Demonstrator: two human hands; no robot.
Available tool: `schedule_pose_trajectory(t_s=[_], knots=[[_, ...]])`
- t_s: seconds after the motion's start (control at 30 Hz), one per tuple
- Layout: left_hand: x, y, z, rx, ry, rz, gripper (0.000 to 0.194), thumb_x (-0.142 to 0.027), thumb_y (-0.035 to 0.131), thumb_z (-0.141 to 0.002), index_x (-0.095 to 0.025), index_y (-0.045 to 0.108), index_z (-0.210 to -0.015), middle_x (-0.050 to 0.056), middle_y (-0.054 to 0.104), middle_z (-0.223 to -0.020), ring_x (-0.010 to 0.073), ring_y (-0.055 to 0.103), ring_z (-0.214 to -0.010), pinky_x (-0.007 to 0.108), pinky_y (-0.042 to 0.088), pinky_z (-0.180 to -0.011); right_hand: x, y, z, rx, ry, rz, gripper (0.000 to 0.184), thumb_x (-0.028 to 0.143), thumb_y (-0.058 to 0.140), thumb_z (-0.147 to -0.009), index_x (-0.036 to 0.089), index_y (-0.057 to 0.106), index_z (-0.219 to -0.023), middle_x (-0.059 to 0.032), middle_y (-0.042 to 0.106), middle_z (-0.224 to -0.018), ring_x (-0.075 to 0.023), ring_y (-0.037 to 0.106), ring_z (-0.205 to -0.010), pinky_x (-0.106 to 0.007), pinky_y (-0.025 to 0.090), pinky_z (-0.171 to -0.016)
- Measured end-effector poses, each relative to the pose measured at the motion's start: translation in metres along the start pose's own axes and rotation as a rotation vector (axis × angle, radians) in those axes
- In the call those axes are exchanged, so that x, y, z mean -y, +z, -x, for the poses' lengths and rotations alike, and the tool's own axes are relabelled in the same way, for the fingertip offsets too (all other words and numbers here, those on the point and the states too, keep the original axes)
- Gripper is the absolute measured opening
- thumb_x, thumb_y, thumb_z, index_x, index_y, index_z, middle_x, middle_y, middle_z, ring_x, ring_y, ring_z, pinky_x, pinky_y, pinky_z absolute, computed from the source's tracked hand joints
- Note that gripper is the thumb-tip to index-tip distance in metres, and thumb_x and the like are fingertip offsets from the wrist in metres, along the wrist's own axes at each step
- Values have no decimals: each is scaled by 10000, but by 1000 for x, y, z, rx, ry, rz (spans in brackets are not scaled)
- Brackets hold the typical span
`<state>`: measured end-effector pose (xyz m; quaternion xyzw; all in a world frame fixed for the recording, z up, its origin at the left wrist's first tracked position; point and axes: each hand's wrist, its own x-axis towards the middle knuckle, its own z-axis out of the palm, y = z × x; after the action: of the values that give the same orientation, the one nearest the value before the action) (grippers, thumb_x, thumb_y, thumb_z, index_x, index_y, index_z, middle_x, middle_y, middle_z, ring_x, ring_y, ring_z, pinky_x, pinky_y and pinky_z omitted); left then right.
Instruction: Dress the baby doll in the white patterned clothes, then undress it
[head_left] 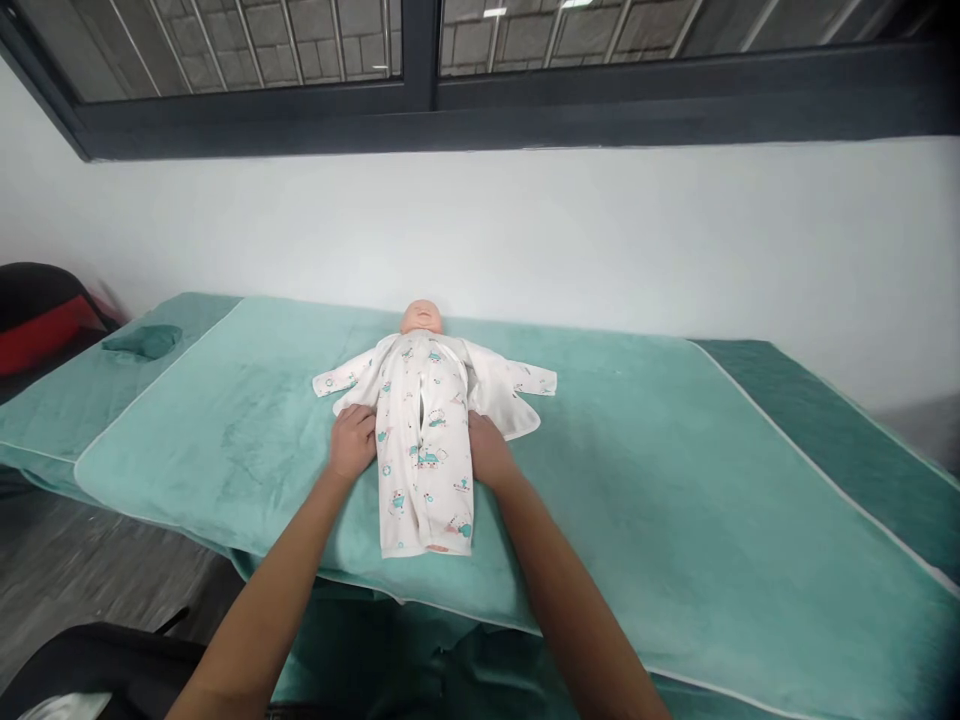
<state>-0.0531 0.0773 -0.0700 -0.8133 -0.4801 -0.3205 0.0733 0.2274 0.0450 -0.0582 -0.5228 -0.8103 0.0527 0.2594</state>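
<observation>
A baby doll [421, 317] lies on its back on the bed, its head toward the wall. It wears a white printed baby top [495, 385], sleeves spread out and hem flared to the sides. White baby trousers [426, 480] with teal and pink prints lie over the front of its body, legs pointing toward me. My left hand [354, 442] is closed at the left edge of the trousers, fingers curled against the cloth. At the opposite edge my right hand [489, 450] is closed too, its fingertips partly hidden by the fabric.
A teal cover [637, 500] spreads over the bed, with a face hole [144, 341] at the far left. The white wall [525, 240] and dark window frame [420, 125] rise behind. A black and red chair [45, 320] stands left; a dark seat [105, 660] is lower left.
</observation>
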Motion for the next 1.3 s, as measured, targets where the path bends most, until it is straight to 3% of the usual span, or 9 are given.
schedule_pose_trajectory(t_s=[0.23, 0.43, 0.57, 0.67, 0.8, 0.93, 1.03, 1.2, 1.3], knots=[[5, 6, -3, -20, -72, 94, 281, 12, 421, -719, -207, 578, -639, 67, 667, -804, 221, 561, -829, 358, 416, -752, -4, -10, 7, -40, -19, 12, 267, 31, 478, -812, 195, 613, -650, -51, 641, -748, -208, 541, -808, -340, 379, -754], [3, -3, -5, 29, -113, 212, 240, -55, 428, -718, -217, 539, -580, 41, 594, -644, 210, 579, -741, 354, 447, -735, -6, -17, 13, -115, 39, -320, 258, 35, 430, -692, 214, 585, -590, -32, 641, -632, -185, 588, -677, -329, 416, -708], [4, -9, -3, -85, -332, 471, 270, -183, 412, -875, -194, 673, -807, 21, 660, -703, 185, 625, -720, 323, 491, -739, -22, -19, 17, -348, 346, -585, 275, 128, 391, -751, 203, 655, -748, -43, 690, -726, -192, 636, -710, -321, 487, -711], [8, -6, -4, -294, -523, 470, 264, -292, 449, -941, -196, 671, -836, 29, 668, -780, 189, 631, -816, 321, 488, -809, -40, -19, 17, -559, 661, -347, 265, 237, 448, -783, 172, 669, -913, -92, 705, -913, -247, 641, -881, -398, 495, -838], [13, 2, -8, -377, -567, 224, 148, -246, 507, -902, -211, 649, -881, 64, 663, -944, 233, 583, -1004, 377, 465, -940, -57, -21, 20, -504, 820, -22, 446, 378, 596, -791, 117, 658, -1146, -251, 632, -1216, -427, 552, -1170, -592, 401, -984], [14, 8, -11, -310, -548, 98, 237, -147, 498, -837, -193, 634, -1025, 108, 643, -1106, 270, 564, -1124, 421, 447, -1009, -67, -25, 20, -399, 881, -206, 390, 430, 681, -733, 163, 714, -1016, -224, 695, -1024, -488, 612, -1065, -678, 411, -918], [11, 10, -14, -250, -590, 35, 276, -147, 497, -839, -176, 625, -1082, 130, 638, -1176, 295, 563, -1172, 450, 438, -1016, -64, -32, 7, -401, 843, -450, 314, 409, 716, -695, 199, 730, -929, -160, 730, -911, -425, 673, -956, -619, 485, -874], [7, 10, -19, -211, -714, -5, 265, -162, 493, -864, -165, 623, -1095, 130, 671, -1135, 305, 595, -1134, 462, 441, -986, -15, -47, -42, -494, 545, -1249, 355, 397, 686, -782, 237, 697, -1098, -94, 738, -1118, -309, 701, -999, -459, 569, -839], [7, 12, -20, -221, -744, -24, 250, -198, 488, -895, -163, 628, -1099, 136, 681, -1138, 313, 591, -1144, 469, 438, -988, 20, -67, -67, -370, 368, -1210, 352, 361, 734, -780, 255, 714, -1116, -40, 740, -1113, -264, 688, -1022, -399, 558, -871]])
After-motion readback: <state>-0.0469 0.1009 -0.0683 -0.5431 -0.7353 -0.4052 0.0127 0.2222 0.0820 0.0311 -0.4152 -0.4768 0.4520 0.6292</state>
